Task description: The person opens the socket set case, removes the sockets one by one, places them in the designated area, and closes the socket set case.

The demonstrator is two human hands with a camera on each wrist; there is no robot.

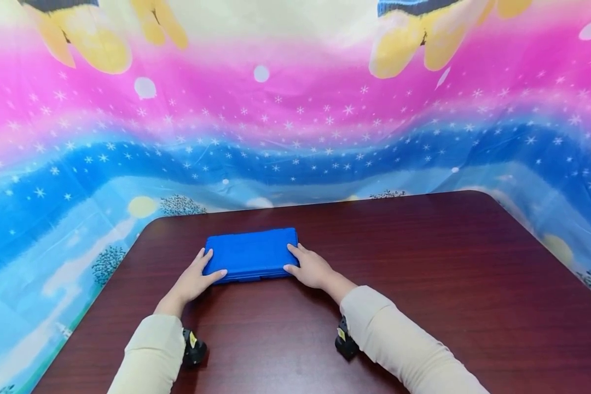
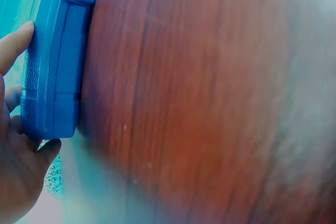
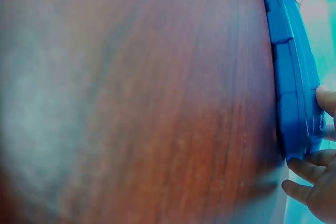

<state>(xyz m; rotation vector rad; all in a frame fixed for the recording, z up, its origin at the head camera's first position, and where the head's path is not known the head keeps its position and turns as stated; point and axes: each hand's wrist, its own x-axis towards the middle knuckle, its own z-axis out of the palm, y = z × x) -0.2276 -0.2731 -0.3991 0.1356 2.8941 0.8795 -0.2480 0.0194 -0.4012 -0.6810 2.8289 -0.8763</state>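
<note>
A flat blue plastic case (image 1: 251, 251) lies closed on the table, its long latch side facing me. My left hand (image 1: 195, 278) grips its left end, thumb on the near top corner and fingers round the side. At the opposite end my right hand (image 1: 315, 269) holds the case in the same way. In the left wrist view, the left hand (image 2: 18, 177) has its thumb on the textured lid edge and fingers round the end. The right wrist view shows the right hand (image 3: 320, 195) with fingertips at the case's lower corner. The case's contents are hidden.
The dark red-brown wooden table (image 1: 423, 273) has rounded far corners. Behind it hangs a colourful cloth (image 1: 295, 120) printed with snowflakes, close along the back and side edges. A small black device (image 1: 193, 348) sits under the left wrist, another black device (image 1: 346, 340) under the right.
</note>
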